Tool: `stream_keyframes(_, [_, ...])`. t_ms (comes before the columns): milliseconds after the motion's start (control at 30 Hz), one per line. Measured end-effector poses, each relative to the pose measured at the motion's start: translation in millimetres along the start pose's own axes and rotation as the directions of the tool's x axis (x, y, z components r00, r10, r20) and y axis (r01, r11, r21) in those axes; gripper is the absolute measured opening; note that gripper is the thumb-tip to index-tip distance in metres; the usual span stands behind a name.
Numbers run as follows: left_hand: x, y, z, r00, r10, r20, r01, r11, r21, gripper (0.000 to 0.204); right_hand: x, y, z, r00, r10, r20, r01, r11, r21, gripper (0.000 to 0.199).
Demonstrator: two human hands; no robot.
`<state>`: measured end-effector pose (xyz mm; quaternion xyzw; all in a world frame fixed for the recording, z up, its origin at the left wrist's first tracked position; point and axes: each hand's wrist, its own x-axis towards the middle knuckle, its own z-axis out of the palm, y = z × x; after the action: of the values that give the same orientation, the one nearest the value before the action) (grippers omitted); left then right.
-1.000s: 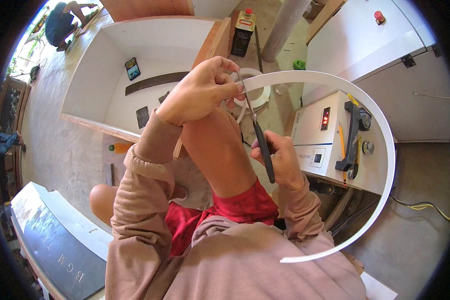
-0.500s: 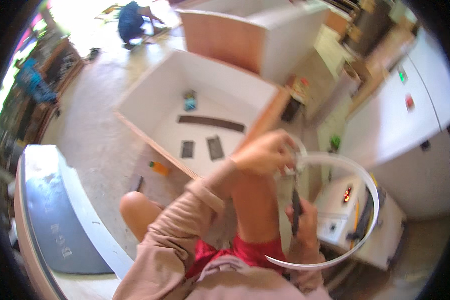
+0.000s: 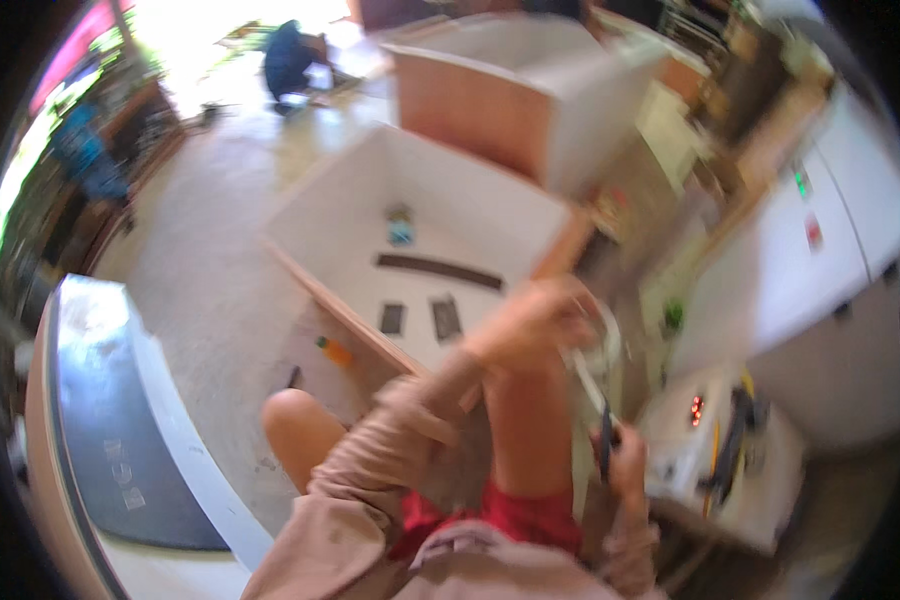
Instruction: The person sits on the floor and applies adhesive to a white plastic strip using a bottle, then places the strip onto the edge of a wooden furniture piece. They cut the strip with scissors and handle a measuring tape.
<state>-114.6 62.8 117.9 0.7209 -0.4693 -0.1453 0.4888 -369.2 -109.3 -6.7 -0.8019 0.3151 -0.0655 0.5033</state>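
My left hand is closed and blurred above my right knee. It pinches a thin white strip that curls in a small loop at its fingers. Lower and to the right, my right hand is wrapped round a dark-handled tool. A pale, narrow length runs up from the handle toward the left hand; blur hides whether it is the tool's blade or part of the strip. In front of my knees lies an open white-lined wooden box, with a dark curved strip and two dark rectangular pieces inside.
A blue-labelled container is also inside the box. Behind stands another wooden box. To the right are a white cabinet and a small stand bearing tools. An orange bottle lies on the floor. A person crouches far left.
The large loop of white strip that hung around my right hand no longer shows; only a small curl remains by my left hand. The whole view has shifted slightly.
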Motion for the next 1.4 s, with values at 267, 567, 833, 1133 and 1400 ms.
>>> stream_keyframes(267, [-174,25,-61,0.916,-0.313,-0.253,0.254,0.937,-0.239,0.018,-52,141,22,0.969,0.242,0.058,-0.235,0.966,-0.11,0.06])
stream_keyframes(567, [-236,34,-20,0.661,-0.587,-0.468,0.576,0.796,-0.184,0.012,-105,307,80,0.916,0.396,-0.07,-0.386,0.817,-0.428,0.035])
stream_keyframes(833, [-141,13,27,0.664,-0.228,-0.712,0.002,0.953,-0.303,0.02,-90,382,114,0.868,0.495,0.037,-0.391,0.727,-0.564,0.032])
stream_keyframes(1133, [-95,-37,140,0.804,-0.225,-0.55,0.076,0.957,-0.281,0.023,74,235,72,0.876,0.48,0.033,-0.245,0.386,0.889,0.075])
stream_keyframes(1400, [-172,-97,173,0.762,-0.568,-0.312,0.547,0.822,-0.16,0.018,229,190,78,0.803,0.49,-0.34,-0.296,0.823,0.485,0.077])
